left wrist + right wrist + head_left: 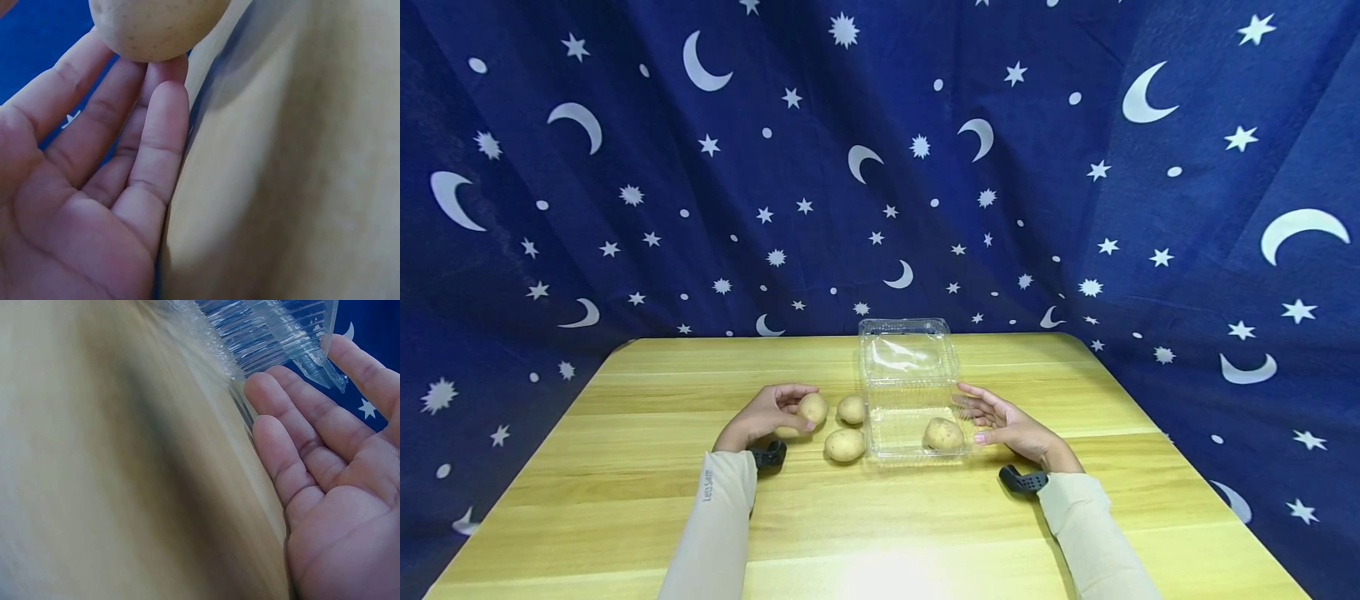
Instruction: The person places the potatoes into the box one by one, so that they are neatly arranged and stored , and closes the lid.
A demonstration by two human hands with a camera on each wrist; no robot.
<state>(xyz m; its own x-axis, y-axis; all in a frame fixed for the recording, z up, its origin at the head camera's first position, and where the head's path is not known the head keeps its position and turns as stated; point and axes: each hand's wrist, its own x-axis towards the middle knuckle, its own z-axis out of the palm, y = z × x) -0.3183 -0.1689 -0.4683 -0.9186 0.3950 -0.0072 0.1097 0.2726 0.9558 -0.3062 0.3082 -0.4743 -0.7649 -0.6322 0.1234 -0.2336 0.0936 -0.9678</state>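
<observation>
My left hand (772, 414) pinches a potato (812, 408) between thumb and fingertips. In the left wrist view, the potato's underside (159, 28) shows above the fingers. Two more potatoes lie on the table to its right, one farther back (852, 409) and one nearer (845, 445). Beside them stands a clear plastic clamshell box (891, 454), its lid (906, 350) raised toward the back. One potato (943, 434) sits inside the base, at the right. My right hand (1009, 427) is at the box's right side, fingers loosely extended; in the right wrist view a fingertip appears to touch the ridged plastic (275, 337).
Everything stands on a light wood-grain table (880, 525). Behind it hangs a dark blue curtain (820, 200) with moons and stars. A black strap sits on each wrist, the left (767, 456) and the right (1024, 480).
</observation>
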